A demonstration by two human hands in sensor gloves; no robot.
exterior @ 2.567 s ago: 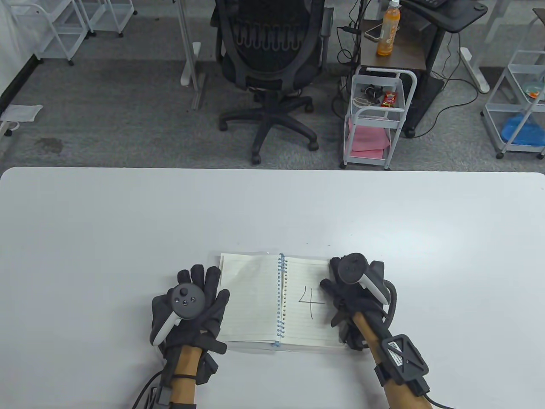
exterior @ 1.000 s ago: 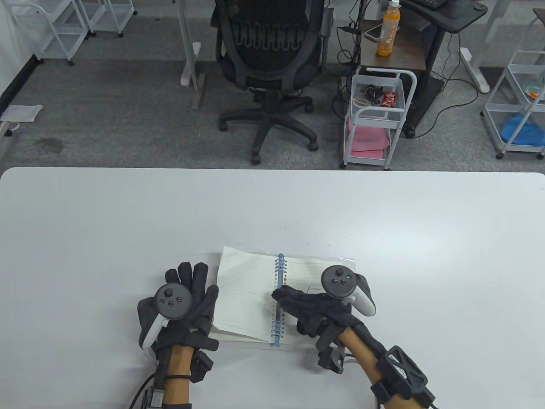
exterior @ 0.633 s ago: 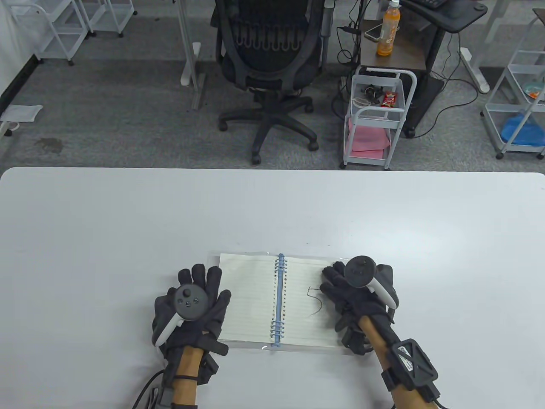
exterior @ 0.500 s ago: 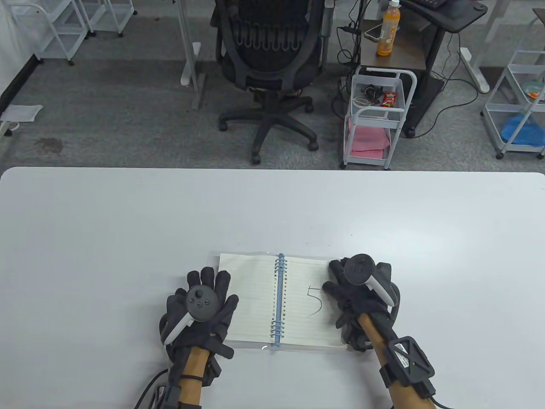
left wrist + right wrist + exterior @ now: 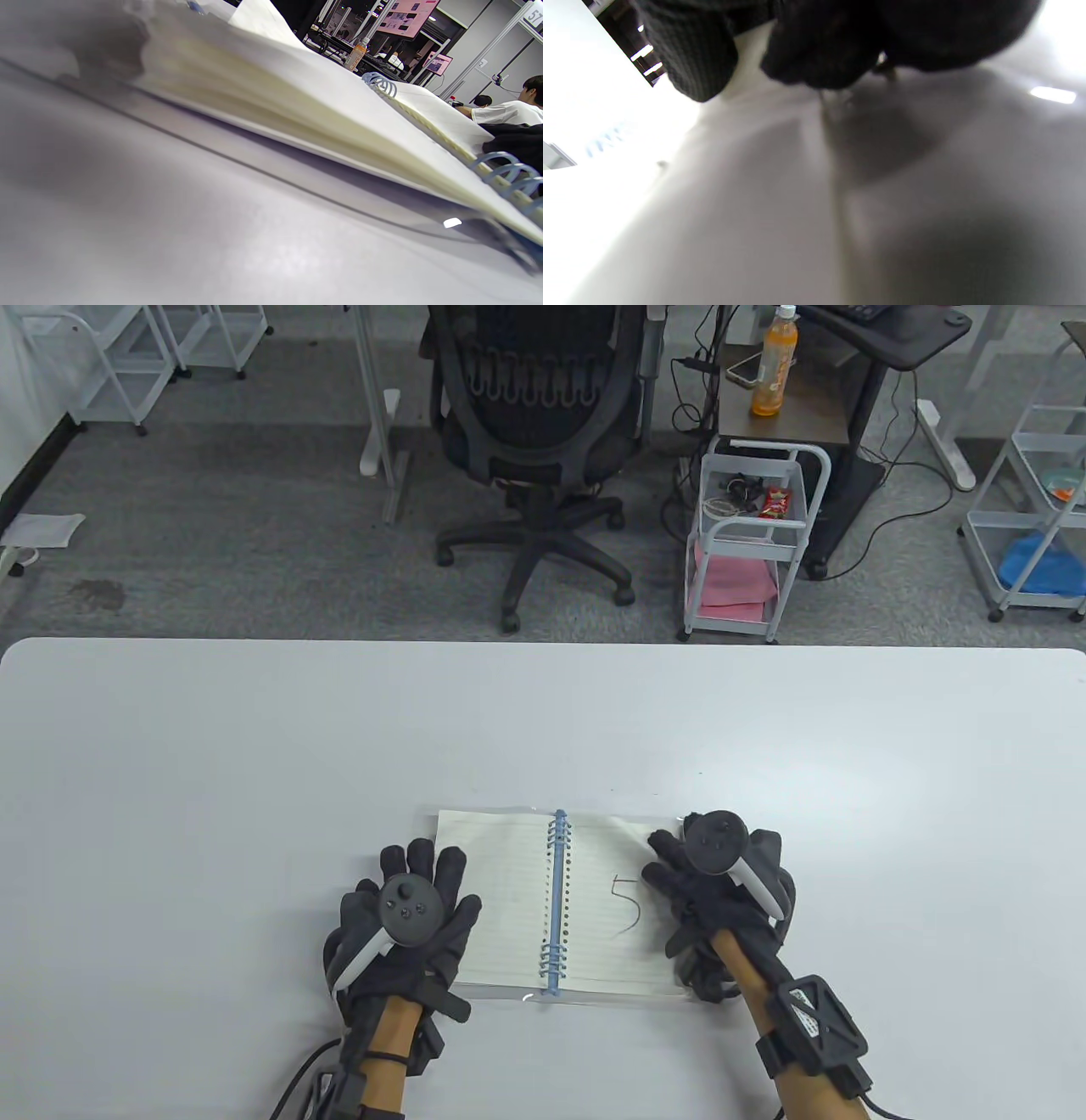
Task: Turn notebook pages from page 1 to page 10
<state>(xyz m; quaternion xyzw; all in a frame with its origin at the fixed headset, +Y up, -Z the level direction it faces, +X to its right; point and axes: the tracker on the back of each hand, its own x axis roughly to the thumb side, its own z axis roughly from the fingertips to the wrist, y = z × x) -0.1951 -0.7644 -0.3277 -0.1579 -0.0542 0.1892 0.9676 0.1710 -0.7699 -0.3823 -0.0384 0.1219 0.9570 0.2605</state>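
Observation:
A spiral notebook (image 5: 509,916) with a blue coil (image 5: 556,899) lies open near the table's front edge. Its right page (image 5: 624,903) bears a handwritten 5. My left hand (image 5: 424,869) rests flat with spread fingers on the left page's outer edge. My right hand (image 5: 666,853) is at the right page's far right corner, fingers curled on it, and the corner looks slightly lifted. The left wrist view shows the page stack (image 5: 275,97) and coil (image 5: 505,169) from table level. The right wrist view is blurred, with dark fingertips (image 5: 818,51) on pale paper (image 5: 755,169).
The white table (image 5: 254,772) stretches wide around the notebook. Beyond its far edge stand a black office chair (image 5: 534,432), a white cart (image 5: 747,526) and an orange bottle (image 5: 774,373) on a side table.
The page marked 4 was turned over to the left, and 5 now shows. My right hand went back to the right page's far corner. My left hand slid right onto the left page's edge.

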